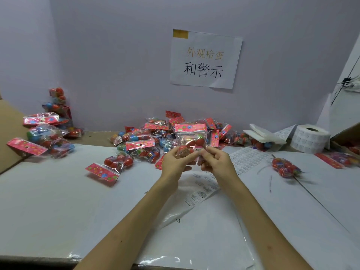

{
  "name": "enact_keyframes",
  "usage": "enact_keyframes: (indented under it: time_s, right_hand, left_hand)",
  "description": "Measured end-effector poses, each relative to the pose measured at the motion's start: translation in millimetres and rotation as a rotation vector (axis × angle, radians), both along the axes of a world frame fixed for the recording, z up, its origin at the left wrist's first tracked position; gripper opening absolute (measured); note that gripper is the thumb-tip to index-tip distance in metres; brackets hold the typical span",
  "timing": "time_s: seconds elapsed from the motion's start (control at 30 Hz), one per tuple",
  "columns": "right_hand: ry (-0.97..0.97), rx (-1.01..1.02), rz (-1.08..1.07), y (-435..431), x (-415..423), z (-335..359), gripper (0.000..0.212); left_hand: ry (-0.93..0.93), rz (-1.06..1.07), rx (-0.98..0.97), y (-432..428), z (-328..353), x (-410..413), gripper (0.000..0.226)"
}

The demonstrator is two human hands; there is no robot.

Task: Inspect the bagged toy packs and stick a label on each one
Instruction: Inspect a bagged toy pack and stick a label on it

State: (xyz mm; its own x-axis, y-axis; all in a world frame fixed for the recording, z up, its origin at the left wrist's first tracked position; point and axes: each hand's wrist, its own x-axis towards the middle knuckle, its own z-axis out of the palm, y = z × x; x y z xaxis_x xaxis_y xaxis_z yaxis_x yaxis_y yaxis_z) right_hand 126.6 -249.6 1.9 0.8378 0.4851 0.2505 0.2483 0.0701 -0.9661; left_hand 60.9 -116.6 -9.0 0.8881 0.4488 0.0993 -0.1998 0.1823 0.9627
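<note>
I hold one clear toy pack (191, 137) with a pink header card upright above the table's middle. My left hand (178, 162) grips its lower left part from below. My right hand (217, 162) pinches the pack's lower right edge, thumb on a small white label (198, 150) stuck there. A strip of white labels (202, 190) lies on the table under my hands. A label roll (309, 138) stands at the back right.
A heap of toy packs (148, 141) lies behind my hands against the wall. More packs (42, 137) sit piled at the left beside a cardboard box (9, 133). One pack (285, 167) lies at the right. A label sheet (247, 159) lies nearby.
</note>
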Motion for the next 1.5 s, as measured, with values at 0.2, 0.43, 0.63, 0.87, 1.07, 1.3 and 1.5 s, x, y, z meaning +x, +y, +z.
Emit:
enact_keyframes:
  time_s: [0.2,0.43,0.63,0.87,1.07,1.3,1.5]
  right_hand:
    - [0.066,-0.019,0.062,-0.5,2.2,1.2,0.019]
    - [0.095,-0.046,-0.119,1.9,-0.7,1.5,0.015]
    - [0.095,-0.041,-0.152,-2.2,0.7,0.4,0.011]
    - [0.064,-0.079,-0.150,-3.5,2.9,-1.2,0.006]
    - [0.034,-0.109,-0.116,0.1,-0.3,-1.8,0.012]
    - [-0.008,-0.180,-0.005,1.7,-2.4,-3.1,0.019]
    - [0.065,-0.087,0.051,1.7,-2.0,-1.0,0.019]
  left_hand:
    - [0.008,-0.016,-0.027,1.7,-2.7,0.8,0.018]
    - [0.024,-0.047,0.095,-2.9,-2.0,1.7,0.027]
    - [0.029,-0.023,0.122,-5.3,-3.1,1.6,0.018]
    - [-0.009,0.034,0.128,-6.3,-5.6,3.9,0.015]
    - [-0.031,0.024,0.047,-5.6,-1.0,2.9,0.020]
    - [0.007,0.093,0.003,-3.3,-0.9,3.7,0.017]
    - [0.038,0.047,-0.090,-3.5,0.9,3.0,0.022]
